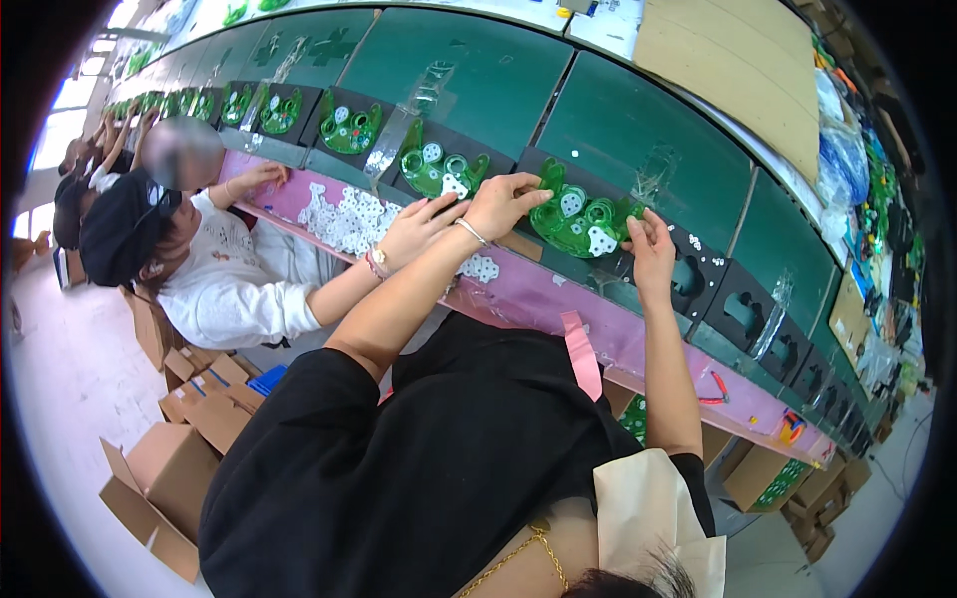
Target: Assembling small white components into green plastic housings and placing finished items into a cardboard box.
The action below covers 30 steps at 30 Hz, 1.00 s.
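Note:
A translucent green game controller shell (566, 231) with white pieces in it lies over a black foam block on the bench, its two grips pointing away from me. My left hand (501, 207) pinches the tip of its left grip, fingers closed. At the other end, my right hand (650, 245) has its thumb and fingers closed on the right grip. Just left of it, another green shell (431, 169) sits on its own foam block. A co-worker's hand (424, 227) reaches to a white piece on that shell, close beside my left wrist.
Many white pieces (344, 219) lie on the pink ledge (528, 296) along the bench. Red-handled pliers (716, 389) rest on it at right. Vacant foam blocks (748, 309) continue rightward. More green shells (349, 125) line the left side, and cardboard boxes (169, 478) stand on the floor.

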Motion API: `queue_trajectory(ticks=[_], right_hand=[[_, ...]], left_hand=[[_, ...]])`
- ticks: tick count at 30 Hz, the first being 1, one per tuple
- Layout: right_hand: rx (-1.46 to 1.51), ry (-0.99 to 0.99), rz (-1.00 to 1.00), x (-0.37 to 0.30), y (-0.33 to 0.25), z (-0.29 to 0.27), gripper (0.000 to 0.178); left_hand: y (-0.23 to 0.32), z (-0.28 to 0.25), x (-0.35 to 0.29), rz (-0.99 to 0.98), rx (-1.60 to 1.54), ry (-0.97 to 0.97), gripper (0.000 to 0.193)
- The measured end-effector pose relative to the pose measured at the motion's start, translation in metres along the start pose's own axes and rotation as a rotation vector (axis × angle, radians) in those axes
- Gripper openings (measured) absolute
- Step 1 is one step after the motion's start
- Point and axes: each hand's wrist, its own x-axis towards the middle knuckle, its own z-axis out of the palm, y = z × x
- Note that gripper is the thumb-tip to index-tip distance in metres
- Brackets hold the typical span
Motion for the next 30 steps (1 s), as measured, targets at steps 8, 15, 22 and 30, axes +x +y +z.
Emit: queue_trajectory(ticks=[8,15,22,30], right_hand=[[-0.098,-0.027,-0.041,0.005,0.005,0.015,0.034],[-0.131,0.146,-0.105,0.005,0.008,0.013,0.035],[-0.172,0.318,-0.248,0.006,0.029,-0.016,0.037],[0.22,0.561,-0.263,-0.109,0.03,-0.112,0.034]], left_hand=[[-0.014,-0.017,0.019,0.157,0.151,-0.021,0.032],[-0.019,-0.003,0.037,0.24,0.052,-0.124,0.029],[-0.013,0.034,0.041,0.023,-0.205,-0.13,0.023],[0.07,0.127,-0.015,-0.018,-0.341,-0.43,0.02]])
